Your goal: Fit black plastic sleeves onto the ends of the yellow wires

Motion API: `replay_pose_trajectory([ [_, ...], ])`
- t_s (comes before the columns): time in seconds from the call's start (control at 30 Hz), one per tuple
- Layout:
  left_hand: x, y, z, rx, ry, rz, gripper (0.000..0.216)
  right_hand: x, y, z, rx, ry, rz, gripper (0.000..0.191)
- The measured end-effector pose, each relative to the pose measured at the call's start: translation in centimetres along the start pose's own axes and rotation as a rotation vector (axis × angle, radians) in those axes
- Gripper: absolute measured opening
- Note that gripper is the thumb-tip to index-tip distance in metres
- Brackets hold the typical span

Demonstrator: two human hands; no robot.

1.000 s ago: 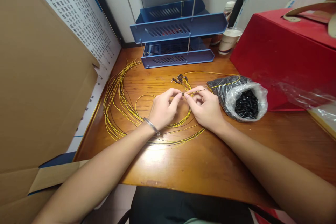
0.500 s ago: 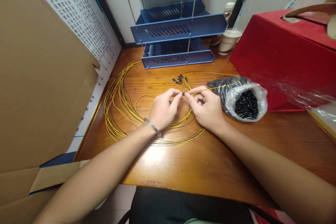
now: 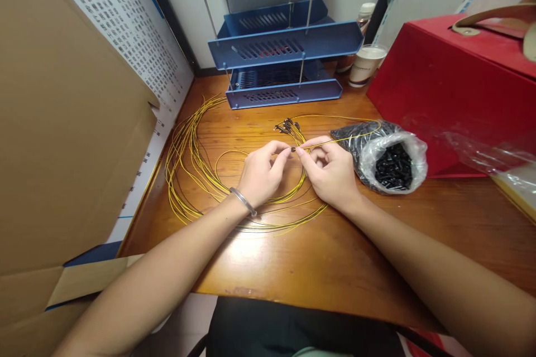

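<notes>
Left hand [image 3: 263, 174], clamped on a small black piece [image 3: 293, 149]; right hand [image 3: 334, 177], just beside it, clamped on a thin yellow wire [image 3: 348, 138]. Both are probably light; the wire, likely springy, is best held near its end.

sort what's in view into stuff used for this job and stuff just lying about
Likely in use: small black piece in left hand, yellow wire in right hand, coiled wires, bag of black pieces

Likely lying about: blue trays, paper cup, bottle, red box

We see the right hand [image 3: 333, 175] shifted slightly to the right, baring more of the small black piece [image 3: 293, 149].
</notes>
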State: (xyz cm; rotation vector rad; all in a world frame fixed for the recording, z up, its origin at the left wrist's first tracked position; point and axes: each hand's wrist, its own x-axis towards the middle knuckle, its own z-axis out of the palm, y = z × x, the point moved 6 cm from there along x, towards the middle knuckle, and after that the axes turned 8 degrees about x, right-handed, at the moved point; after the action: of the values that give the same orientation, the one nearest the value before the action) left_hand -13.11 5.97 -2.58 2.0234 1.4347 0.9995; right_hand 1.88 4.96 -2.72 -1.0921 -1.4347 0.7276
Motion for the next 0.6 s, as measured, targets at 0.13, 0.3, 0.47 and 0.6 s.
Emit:
replay_pose_trajectory([
  [0.13,0.05,-0.06,0.04,-0.015,-0.009,0.005,0.019,-0.02,0.11,0.05,0.004,-0.006,-0.011,0.011],
  [0.3,-0.14,0.18,0.11,-0.015,-0.029,0.018,0.022,0.07,0.22,0.11,-0.014,-0.021,-0.020,0.010],
  [0.47,-0.19,0.23,-0.02,0.019,-0.018,0.000,0.020,0.02,0.08,0.06,-0.018,-0.018,-0.006,0.010],
  [0.6,-0.11,0.18,-0.09,0.029,-0.003,-0.006,0.017,-0.02,-0.13,-0.01,-0.013,0.001,-0.011,0.011],
])
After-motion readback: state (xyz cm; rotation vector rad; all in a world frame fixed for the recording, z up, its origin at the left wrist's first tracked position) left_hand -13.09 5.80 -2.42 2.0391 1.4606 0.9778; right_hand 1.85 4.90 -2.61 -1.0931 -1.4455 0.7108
